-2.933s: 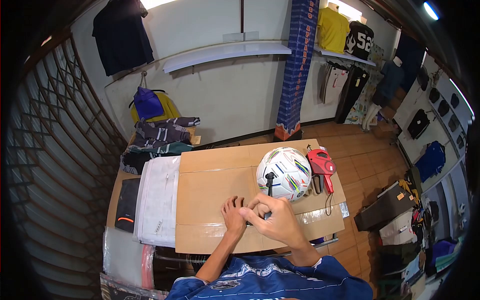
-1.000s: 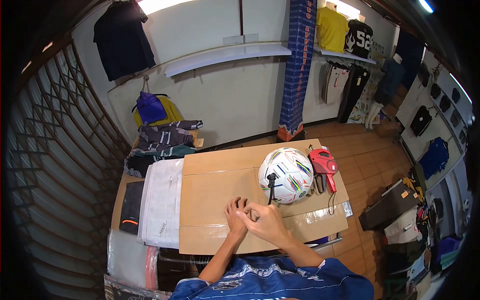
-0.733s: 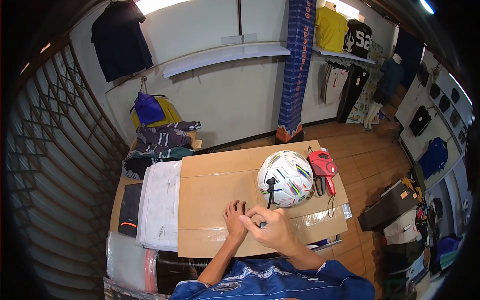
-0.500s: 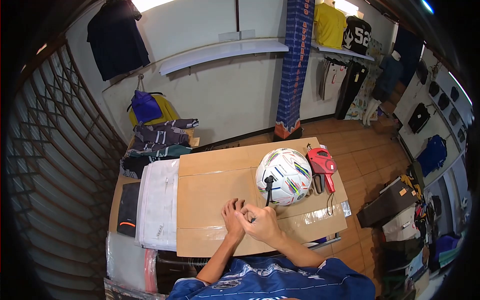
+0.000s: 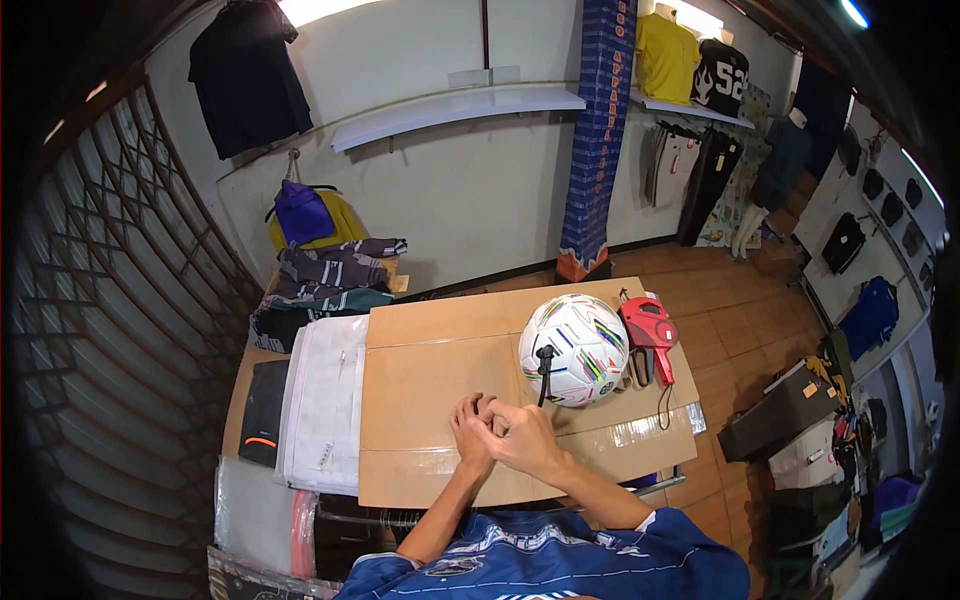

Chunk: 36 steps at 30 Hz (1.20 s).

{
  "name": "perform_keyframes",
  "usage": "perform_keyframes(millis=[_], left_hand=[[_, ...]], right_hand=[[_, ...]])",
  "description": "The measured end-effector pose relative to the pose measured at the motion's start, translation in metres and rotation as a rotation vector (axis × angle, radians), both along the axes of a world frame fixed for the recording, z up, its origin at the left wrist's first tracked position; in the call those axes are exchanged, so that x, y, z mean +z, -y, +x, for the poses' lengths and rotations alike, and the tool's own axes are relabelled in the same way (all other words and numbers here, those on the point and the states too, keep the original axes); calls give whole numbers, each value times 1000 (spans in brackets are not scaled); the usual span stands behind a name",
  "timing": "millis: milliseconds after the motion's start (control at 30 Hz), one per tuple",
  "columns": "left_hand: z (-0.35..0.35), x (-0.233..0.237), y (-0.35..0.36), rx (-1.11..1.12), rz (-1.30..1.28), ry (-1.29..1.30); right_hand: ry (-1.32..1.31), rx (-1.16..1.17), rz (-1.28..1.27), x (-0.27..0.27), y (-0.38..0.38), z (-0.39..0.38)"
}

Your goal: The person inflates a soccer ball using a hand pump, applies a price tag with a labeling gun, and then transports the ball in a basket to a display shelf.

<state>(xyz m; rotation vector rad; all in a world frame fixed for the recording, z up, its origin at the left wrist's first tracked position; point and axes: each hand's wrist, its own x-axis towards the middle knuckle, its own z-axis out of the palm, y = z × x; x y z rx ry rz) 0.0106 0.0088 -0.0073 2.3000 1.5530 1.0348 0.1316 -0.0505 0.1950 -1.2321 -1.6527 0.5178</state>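
A white football (image 5: 574, 350) with coloured markings rests on the cardboard sheet (image 5: 420, 390). In front of the ball shows a thin black hose-like piece (image 5: 544, 372), its lower end reaching down behind my right hand (image 5: 525, 440). That hand is closed, fingers curled in, and whatever it grips is hidden. Against it presses my left hand (image 5: 472, 425), its fingers bent; I cannot make out anything between them. Both hands are just above or on the cardboard, to the lower left of the ball.
Right of the ball lies a red price-label gun (image 5: 652, 330) with a black strap. White plastic-wrapped packs (image 5: 322, 400), a dark packet (image 5: 265, 410) and folded clothes (image 5: 330, 275) are on the left. A blue pillar (image 5: 597, 140) stands behind the table.
The view has shifted slightly, so the scene sits a little further right. My hands stay together beside the ball, with the right fingers turned slightly.
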Motion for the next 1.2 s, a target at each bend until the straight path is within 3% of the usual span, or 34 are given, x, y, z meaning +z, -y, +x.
perform_keyframes(millis=[133,233,367,767,1000,1067,1200], left_hand=[[5,9,5,29,-16,-59],[5,10,3,45,-36,-86],[5,19,3,38,-131,26],[2,14,3,7,-71,33],[0,3,3,8,-17,-7],[3,7,4,40,16,-14],[8,22,10,59,30,-65]], right_hand=[[-57,73,33,68,26,19],[-66,89,12,88,35,29],[-124,26,-3,61,11,24],[-36,-45,-35,-37,-14,6],[109,-28,58,-33,1,0],[143,27,37,-25,4,3],[101,108,-29,64,35,24]])
